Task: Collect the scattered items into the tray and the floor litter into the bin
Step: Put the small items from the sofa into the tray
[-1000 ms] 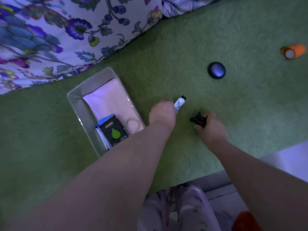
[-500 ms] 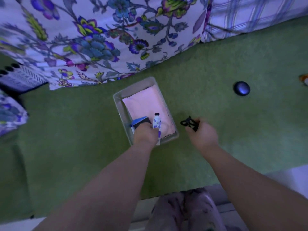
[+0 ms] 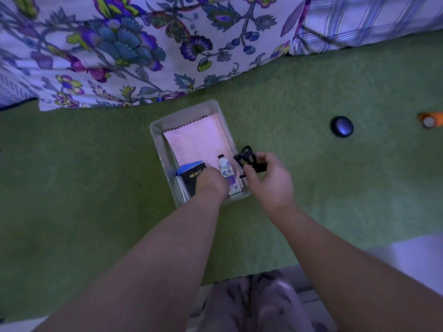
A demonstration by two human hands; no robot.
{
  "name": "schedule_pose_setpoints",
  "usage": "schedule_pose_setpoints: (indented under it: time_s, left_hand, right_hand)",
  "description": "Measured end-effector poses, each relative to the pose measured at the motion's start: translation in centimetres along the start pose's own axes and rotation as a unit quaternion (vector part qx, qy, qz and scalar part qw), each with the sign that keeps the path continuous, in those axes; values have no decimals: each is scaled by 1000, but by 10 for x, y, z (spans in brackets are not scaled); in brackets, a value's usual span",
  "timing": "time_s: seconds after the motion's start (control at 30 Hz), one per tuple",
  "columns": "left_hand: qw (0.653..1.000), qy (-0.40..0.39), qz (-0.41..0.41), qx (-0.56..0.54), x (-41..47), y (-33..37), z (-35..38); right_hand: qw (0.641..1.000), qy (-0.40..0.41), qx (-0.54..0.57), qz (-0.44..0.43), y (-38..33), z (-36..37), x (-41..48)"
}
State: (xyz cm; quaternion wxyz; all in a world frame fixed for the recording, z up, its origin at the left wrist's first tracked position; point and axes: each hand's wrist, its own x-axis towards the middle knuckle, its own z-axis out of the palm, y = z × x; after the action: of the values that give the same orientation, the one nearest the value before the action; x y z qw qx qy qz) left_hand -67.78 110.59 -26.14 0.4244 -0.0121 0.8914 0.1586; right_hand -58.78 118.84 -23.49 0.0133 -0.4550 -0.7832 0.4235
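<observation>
Right hand [image 3: 269, 180] pinches black hair claw [image 3: 247, 158] at tray [image 3: 184, 113] rim—light, rigid, probably springy; left hand [image 3: 211, 183] on tube [image 3: 227, 174], grip unclear.

Clear plastic tray [image 3: 155, 130] sits on green carpet [image 3: 72, 188], just below the edge of a floral bedspread [image 3: 119, 49]. Tray lined with a pink cloth [image 3: 196, 137]. Left hand [image 3: 211, 184] is down inside the tray, fingers curled, touching a small white tube with purple print [image 3: 227, 176] that lies lengthwise along the tray's right side; grip on tube cannot be confirmed. Dark packet with blue edge [image 3: 191, 173] lies at the tray's near left. Right hand [image 3: 268, 180] is at the tray's right rim, pinching a black hair clip [image 3: 247, 158]. Dark round object [image 3: 341, 126] and orange object [image 3: 430, 119] lie well apart on the carpet to the right.
</observation>
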Motion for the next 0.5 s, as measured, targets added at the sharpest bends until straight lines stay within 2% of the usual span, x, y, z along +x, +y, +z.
schedule_pose_setpoints:
  time_s: [0.13,0.23,0.37,0.5]
  left_hand:
    - [999,42,6,-12,-11,-20,-24]
    - [997,67,1,-40,-14,-36,-38]
    - [997,61,14,-49,-12,-44,-50]
    - [996,81,23,-30,-7,-46,-59]
  right_hand:
    - [995,-16,-94,-1,-8,8,-1]
    - [990,-70,-121,36,-18,18,1]
    - [975,-153,-151,62,-28,35,3]
    - [960,-154,-221,80,-27,36,4]
